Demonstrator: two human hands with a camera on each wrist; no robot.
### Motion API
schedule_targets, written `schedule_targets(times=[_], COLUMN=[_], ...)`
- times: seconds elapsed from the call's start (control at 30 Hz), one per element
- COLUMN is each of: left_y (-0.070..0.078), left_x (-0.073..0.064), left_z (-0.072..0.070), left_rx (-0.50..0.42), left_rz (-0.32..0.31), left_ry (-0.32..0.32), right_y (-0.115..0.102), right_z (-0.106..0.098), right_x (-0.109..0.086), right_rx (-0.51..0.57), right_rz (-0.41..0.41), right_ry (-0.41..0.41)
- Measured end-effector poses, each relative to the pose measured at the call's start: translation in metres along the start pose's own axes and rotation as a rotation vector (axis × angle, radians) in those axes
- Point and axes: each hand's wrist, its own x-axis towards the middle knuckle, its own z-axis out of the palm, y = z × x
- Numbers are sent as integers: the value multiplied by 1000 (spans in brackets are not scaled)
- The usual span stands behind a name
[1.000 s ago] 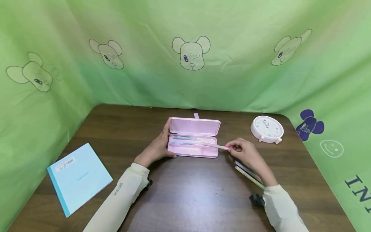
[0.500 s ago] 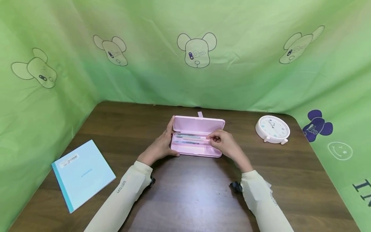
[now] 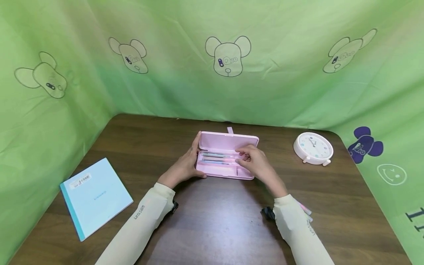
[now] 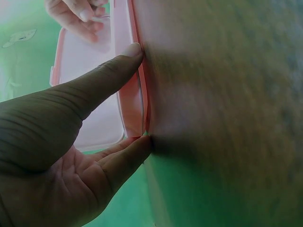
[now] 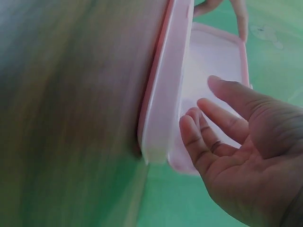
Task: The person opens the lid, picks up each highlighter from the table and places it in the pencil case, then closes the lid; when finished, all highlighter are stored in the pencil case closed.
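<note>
A pink pencil case (image 3: 216,173) lies on the table with its lid (image 3: 228,141) tipped back. Several slim pens (image 3: 215,158) lie side by side in its long compartment. My left hand (image 3: 183,167) grips the case's left end; in the left wrist view the thumb presses the front wall and the fingers reach round the end. My right hand (image 3: 256,163) hovers over the right part of the case. In the right wrist view its thumb stands apart from loosely bent fingers, and no pen shows between them. That hand hides the pens' right ends.
A white round clock (image 3: 313,148) lies at the back right. On the left is a light blue notebook (image 3: 96,198). Pens (image 3: 305,209) on the table are partly covered by the right sleeve. A green printed curtain (image 3: 179,81) surrounds the table (image 3: 215,228).
My right hand has carried a pale pen from the case's right side into the compartment and let it go. The left hand keeps its hold; the whole view has shifted slightly.
</note>
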Motion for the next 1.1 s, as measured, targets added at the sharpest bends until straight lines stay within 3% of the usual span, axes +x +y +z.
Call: schedule_targets(times=[0.23, 0.4, 0.53, 0.57, 0.93, 1.1], left_y=[37, 38, 31, 23, 39, 41], left_x=[-11, -13, -13, -11, -15, -16], left_z=[-16, -17, -14, -11, -16, -16], left_rx=[-7, -19, -15, -6, 11, 11], left_rz=[-30, -14, 46, 63, -38, -46], left_ry=[-38, -30, 1, 10, -30, -36], right_y=[17, 33, 47, 51, 90, 98], right_z=[-28, -52, -69, -73, -102, -106], right_x=[-36, -70, -100, -108, -188, -208], right_rx=[-52, -102, -131, -137, -146, -121], right_rz=[13, 43, 38, 43, 69, 95], right_ry=[38, 54, 84, 88, 173, 171])
